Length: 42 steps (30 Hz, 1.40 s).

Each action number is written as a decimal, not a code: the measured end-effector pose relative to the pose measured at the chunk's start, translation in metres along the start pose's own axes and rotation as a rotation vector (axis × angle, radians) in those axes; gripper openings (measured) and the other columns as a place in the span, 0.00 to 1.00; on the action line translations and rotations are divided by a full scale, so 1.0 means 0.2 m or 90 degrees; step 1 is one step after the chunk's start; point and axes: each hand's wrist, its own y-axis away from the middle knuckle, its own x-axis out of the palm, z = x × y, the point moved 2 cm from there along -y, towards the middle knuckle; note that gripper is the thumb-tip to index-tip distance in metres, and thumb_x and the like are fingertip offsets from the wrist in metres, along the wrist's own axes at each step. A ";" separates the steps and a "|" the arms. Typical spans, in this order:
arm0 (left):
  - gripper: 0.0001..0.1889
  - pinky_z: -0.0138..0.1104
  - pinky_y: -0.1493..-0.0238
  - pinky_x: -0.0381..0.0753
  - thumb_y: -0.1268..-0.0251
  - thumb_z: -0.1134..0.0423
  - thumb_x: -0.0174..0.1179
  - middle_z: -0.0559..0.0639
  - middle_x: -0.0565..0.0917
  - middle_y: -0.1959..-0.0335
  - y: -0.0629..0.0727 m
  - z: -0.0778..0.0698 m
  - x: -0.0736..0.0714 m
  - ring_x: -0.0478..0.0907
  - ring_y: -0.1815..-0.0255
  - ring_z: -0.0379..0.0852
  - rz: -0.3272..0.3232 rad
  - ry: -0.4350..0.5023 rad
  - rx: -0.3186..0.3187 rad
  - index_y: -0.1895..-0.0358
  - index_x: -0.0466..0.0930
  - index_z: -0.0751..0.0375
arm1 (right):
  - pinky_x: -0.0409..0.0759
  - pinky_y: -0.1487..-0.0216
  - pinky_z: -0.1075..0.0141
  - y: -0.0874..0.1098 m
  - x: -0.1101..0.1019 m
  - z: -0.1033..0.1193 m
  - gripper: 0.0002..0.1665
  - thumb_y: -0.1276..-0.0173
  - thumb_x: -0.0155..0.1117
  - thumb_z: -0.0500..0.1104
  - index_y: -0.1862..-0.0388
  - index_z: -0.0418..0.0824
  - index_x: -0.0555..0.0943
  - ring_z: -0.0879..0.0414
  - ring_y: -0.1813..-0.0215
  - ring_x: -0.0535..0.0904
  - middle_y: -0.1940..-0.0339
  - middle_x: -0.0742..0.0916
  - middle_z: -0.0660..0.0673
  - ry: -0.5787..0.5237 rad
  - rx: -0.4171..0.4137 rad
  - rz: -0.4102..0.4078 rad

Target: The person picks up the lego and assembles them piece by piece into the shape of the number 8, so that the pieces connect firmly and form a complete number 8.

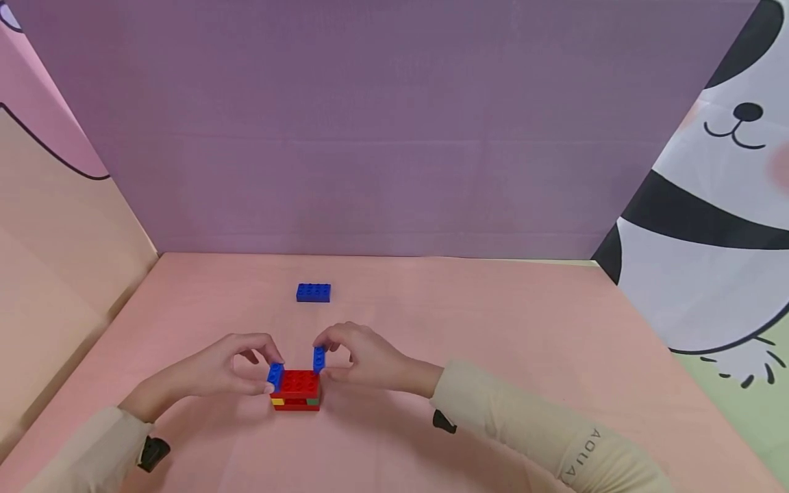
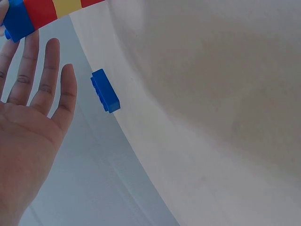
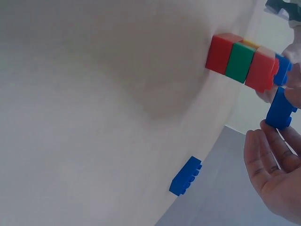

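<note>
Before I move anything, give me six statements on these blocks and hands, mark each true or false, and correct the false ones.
1. The left hand pinches a small blue block. True.
2. The right hand holds a yellow block. False: it holds another small blue piece.
3. In the head view, a yellow block shows left of a green block in the stack. True.
4. The stack's bottom layer is blue. False: it is red.
5. A larger blue block lies studs up on the table. True.
6. That larger block touches the stack. False: it lies apart, beyond it.
</note>
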 end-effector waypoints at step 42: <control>0.13 0.44 0.55 0.75 0.48 0.57 0.65 0.38 0.81 0.61 0.00 -0.01 0.00 0.74 0.56 0.37 -0.001 0.004 0.015 0.59 0.75 0.46 | 0.74 0.62 0.77 0.03 0.09 0.04 0.22 0.43 0.66 0.48 0.50 0.48 0.75 0.58 0.52 0.76 0.56 0.81 0.53 0.003 -0.001 -0.013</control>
